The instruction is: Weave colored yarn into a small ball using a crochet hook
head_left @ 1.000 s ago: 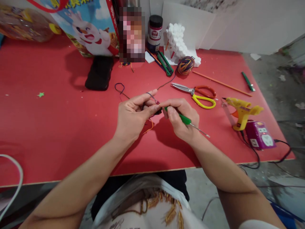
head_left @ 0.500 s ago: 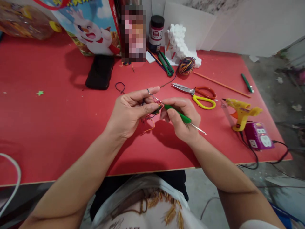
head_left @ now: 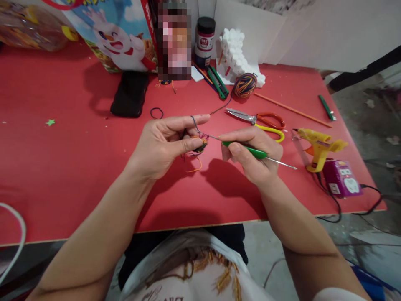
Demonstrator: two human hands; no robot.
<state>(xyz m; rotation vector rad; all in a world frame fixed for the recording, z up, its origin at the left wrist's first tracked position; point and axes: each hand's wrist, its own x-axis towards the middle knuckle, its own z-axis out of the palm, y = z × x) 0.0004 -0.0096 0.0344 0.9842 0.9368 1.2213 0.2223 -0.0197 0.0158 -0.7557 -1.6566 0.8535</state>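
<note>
Between the thumb and fingers of my left hand is a small piece of multicolored crochet work, with loose yarn ends hanging below. Yarn loops over my left index finger and runs up to a striped yarn ball. A crochet hook with a green handle is gripped in my right hand. Its thin metal tip points left and meets the yarn at the top of the piece. The hook's other metal end sticks out to the right of my hand.
Scissors lie behind my right hand. A yellow glue gun and a purple box are at the right. A black phone, green cutter, dark-lidded jar, and white model stand or lie farther back.
My right hand and the hook have moved to the right, farther from my left hand. My left hand has shifted slightly left. A dark, narrow shape has appeared at the upper right.
</note>
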